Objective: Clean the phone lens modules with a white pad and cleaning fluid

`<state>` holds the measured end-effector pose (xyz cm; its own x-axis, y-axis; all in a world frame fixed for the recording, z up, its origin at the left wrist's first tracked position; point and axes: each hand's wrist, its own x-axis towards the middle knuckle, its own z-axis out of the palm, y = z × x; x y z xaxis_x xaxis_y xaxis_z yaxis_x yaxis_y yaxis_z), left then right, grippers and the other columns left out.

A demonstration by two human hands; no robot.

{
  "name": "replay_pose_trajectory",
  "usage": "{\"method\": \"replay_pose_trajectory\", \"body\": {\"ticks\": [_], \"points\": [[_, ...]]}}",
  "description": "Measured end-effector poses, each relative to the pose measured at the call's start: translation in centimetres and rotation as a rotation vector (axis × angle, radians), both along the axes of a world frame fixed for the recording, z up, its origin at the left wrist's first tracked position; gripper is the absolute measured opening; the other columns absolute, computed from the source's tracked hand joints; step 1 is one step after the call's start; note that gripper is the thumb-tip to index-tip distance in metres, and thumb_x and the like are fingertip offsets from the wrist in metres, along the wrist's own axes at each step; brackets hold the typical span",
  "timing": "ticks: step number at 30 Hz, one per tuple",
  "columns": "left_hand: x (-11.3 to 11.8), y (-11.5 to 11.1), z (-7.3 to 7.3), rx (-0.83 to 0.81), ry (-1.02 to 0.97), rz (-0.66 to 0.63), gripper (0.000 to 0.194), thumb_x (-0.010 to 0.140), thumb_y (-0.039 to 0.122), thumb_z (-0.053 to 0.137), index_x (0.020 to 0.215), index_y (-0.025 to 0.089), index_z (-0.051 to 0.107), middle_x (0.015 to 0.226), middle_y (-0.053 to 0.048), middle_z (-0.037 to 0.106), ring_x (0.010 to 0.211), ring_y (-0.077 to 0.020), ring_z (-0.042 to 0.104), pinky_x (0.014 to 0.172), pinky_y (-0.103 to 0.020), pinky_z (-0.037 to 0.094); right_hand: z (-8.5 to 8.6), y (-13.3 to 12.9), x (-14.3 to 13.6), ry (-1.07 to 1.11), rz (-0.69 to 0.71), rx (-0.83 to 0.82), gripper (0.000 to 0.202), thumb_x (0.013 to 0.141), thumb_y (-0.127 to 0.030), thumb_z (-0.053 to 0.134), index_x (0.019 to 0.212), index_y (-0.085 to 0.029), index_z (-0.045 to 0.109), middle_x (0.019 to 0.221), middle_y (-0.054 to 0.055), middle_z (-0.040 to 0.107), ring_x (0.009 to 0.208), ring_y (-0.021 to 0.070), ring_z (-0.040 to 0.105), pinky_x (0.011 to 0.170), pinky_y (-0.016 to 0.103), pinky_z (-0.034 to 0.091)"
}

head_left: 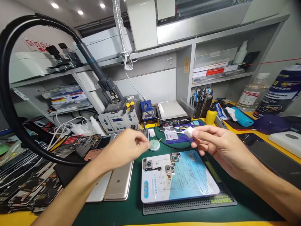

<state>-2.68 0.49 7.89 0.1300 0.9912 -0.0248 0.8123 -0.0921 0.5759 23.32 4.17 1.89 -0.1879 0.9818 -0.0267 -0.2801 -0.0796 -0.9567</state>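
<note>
My right hand (218,144) pinches a small white block (188,132) between thumb and fingertips, above the far right part of a blue-and-white flat case (183,179). Slim pale and dark pieces extend left from the block; whether they join it I cannot tell. My left hand (129,144) is curled, fingertips close to the thumb, beside a round white spool (154,145). Anything inside that grip is hidden. On the case lie several small camera modules, including one at the left (148,164), one at the top (175,157) and one in the middle (169,169).
Gold phones (118,182) lie left of the case, with stacked phone parts (30,188) beyond. A thick black hose (4,94) arches over the left side. Behind stand a soldering station (121,119) and a yellow bottle (211,114). A dark panel (270,157) lies right.
</note>
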Motion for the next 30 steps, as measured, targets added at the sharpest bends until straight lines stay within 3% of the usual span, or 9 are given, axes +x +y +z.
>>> {"method": "replay_pose_trajectory", "body": {"ticks": [3, 8, 16, 23, 30], "points": [[-1.7, -2.2, -1.4, -0.030, 0.023, 0.082, 0.028, 0.079, 0.040, 0.068, 0.093, 0.018, 0.078, 0.065, 0.002, 0.063, 0.055, -0.0149, 0.050, 0.051, -0.024, 0.032, 0.0, -0.2, -0.3, -0.012, 0.031, -0.009, 0.025, 0.073, -0.031, 0.089, 0.088, -0.015, 0.078, 0.082, 0.005, 0.070, 0.066, 0.0136, 0.065, 0.046, 0.017, 0.048], [-2.2, -3.7, -4.2, -0.066, -0.021, 0.091, 0.036, 0.081, 0.039, 0.068, 0.110, 0.020, 0.073, 0.076, 0.003, 0.061, 0.061, -0.0141, 0.051, 0.059, -0.024, 0.038, -0.1, -0.7, -0.6, -0.022, 0.044, -0.018, 0.025, 0.071, -0.031, 0.090, 0.087, -0.015, 0.078, 0.084, 0.005, 0.068, 0.066, 0.0138, 0.064, 0.045, 0.017, 0.048], [-2.4, -3.1, -5.1, -0.031, -0.059, 0.031, 0.021, 0.082, 0.035, 0.066, 0.097, 0.022, 0.070, 0.068, 0.007, 0.043, 0.060, -0.0142, 0.042, 0.058, -0.025, 0.033, -0.2, -0.4, -0.8, -0.043, 0.027, -0.036, 0.025, 0.072, -0.032, 0.089, 0.086, -0.015, 0.078, 0.080, 0.004, 0.068, 0.064, 0.0131, 0.063, 0.046, 0.017, 0.048], [-2.4, -3.7, -5.9, 0.047, -0.075, 0.023, 0.017, 0.081, 0.031, 0.067, 0.097, 0.023, 0.067, 0.066, 0.008, 0.043, 0.060, -0.0136, 0.042, 0.060, -0.025, 0.034, -0.5, -0.5, -0.7, -0.042, 0.019, -0.047, 0.024, 0.071, -0.032, 0.090, 0.085, -0.017, 0.077, 0.075, 0.003, 0.068, 0.065, 0.0141, 0.063, 0.046, 0.017, 0.049], [-2.2, -3.8, -6.9, 0.004, -0.223, 0.051, 0.023, 0.089, 0.031, 0.060, 0.109, 0.019, 0.062, 0.085, 0.001, 0.063, 0.061, -0.0108, 0.046, 0.058, -0.023, 0.039, -0.4, -0.4, -0.7, -0.020, 0.040, -0.052, 0.021, 0.076, -0.029, 0.087, 0.089, -0.016, 0.077, 0.080, 0.003, 0.069, 0.065, 0.0127, 0.065, 0.046, 0.016, 0.049]]}}
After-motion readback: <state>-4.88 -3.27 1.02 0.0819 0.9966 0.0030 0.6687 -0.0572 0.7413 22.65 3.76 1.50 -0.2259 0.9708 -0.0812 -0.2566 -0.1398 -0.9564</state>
